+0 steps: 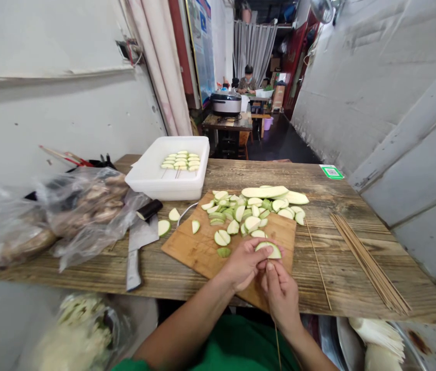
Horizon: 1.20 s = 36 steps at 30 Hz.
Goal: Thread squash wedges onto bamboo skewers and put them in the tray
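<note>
My left hand (243, 263) pinches a pale green vegetable slice (270, 249) over the near edge of a wooden cutting board (195, 245). My right hand (282, 293) is closed on a thin bamboo skewer (277, 337) whose tip meets the slice from below. A heap of cut slices (252, 208) lies on the far part of the board. A few slices (164, 226) sit loose on the table to the left.
A cleaver (138, 242) lies left of the board beside plastic bags (82, 211). A white tub (171, 172) holds skewered slices. A bundle of skewers (368, 263) lies at right on the wooden table (357, 206), one single skewer (318, 263) nearer. A person sits far back.
</note>
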Tool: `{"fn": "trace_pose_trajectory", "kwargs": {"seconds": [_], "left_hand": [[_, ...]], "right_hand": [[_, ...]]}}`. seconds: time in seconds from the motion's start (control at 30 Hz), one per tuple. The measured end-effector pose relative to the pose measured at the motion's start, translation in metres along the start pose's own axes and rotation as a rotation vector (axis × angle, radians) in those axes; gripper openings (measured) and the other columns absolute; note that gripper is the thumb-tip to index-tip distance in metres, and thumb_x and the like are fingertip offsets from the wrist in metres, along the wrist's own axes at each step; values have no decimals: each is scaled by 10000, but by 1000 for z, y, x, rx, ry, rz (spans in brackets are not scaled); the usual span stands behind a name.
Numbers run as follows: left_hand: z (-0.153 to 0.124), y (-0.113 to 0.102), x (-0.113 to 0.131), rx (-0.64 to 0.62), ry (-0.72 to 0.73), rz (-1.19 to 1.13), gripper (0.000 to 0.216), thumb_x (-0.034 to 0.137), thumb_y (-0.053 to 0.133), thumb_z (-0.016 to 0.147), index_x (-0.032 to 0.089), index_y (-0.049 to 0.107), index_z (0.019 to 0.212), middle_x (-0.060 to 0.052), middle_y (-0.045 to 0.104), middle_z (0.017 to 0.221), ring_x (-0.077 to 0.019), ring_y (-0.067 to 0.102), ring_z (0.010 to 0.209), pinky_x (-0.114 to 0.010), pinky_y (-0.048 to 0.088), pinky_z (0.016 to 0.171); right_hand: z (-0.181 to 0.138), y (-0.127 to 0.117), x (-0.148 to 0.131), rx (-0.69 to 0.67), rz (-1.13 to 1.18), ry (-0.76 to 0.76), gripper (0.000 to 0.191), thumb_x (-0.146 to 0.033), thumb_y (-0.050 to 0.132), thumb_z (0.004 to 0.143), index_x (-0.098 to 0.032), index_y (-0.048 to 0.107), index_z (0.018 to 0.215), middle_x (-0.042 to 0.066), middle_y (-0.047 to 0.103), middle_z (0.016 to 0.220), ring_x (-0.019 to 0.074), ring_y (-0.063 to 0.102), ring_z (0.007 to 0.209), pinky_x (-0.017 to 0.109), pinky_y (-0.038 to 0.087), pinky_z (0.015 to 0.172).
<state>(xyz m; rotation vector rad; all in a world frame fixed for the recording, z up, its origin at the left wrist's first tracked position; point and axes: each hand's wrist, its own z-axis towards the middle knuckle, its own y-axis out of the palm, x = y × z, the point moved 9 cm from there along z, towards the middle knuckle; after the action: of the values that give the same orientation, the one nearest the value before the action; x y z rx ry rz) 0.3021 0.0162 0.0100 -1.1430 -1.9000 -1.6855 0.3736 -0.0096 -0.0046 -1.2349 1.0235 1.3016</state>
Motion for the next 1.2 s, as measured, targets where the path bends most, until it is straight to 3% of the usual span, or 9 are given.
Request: {"fn": "trace_pose_trajectory", "kwargs": {"seconds": [0.27,0.43,0.6,0.77,0.87,1.07,1.13,1.2], "left_hand": [[-1,4,3,-21,15,-8,286,223,725,647,99,611,878,-85,658,840,-127,619,727,-216,463,682],[0,0,4,7,23,-47,296,261,691,692,97,601,922,-98,664,839,-148,639,723,-242,482,695],[4,-21,31,102,173,-101,222,287,601,777,99,605,895,-107,662,899,-193,634,863,-373,472,855],[4,-28,51,152,260,-83,196,273,613,766,114,606,881,-84,669,871,-175,638,830,-383,467,865],[-1,-16,45,152,275,-30,222,302,632,746,118,621,870,-85,668,864,-182,634,828,-369,482,825],[-8,14,-3,82,162,116,314,366,592,762,113,655,936,-116,674,855,-214,628,827,-338,494,752],[-9,14,-6,77,164,217,381,384,523,807,118,617,1062,-132,668,926,-227,620,889,-359,487,785],[-8,11,8,87,251,453,428,381,446,850,144,538,1194,-139,643,1041,-229,594,979,-384,464,846]], "right_hand": [[0,2,5,-8,111,16,318,-391,419,903,-164,491,694,-81,338,475,58,286,416,177,234,408],[1,4,13,-26,183,86,286,-410,450,885,-147,544,823,-89,328,460,53,263,396,176,196,386],[-7,10,9,-119,106,126,311,-430,469,862,-131,556,860,-79,326,475,61,294,413,179,214,395],[-17,13,9,-167,59,117,300,-415,454,867,-134,560,851,-82,282,484,59,259,403,184,174,382],[-16,8,4,-131,22,73,292,-398,435,875,-140,563,829,-74,303,492,64,278,407,185,199,384],[-5,-20,-15,26,-101,-21,284,-377,450,861,-155,562,723,-51,396,495,81,366,436,186,292,419],[-4,-27,-14,32,-101,-19,288,-384,451,860,-153,565,731,-54,397,490,80,364,430,187,290,415],[-3,-36,-7,49,-70,0,285,-396,456,860,-147,575,791,-62,384,483,77,352,423,187,280,412]]}}
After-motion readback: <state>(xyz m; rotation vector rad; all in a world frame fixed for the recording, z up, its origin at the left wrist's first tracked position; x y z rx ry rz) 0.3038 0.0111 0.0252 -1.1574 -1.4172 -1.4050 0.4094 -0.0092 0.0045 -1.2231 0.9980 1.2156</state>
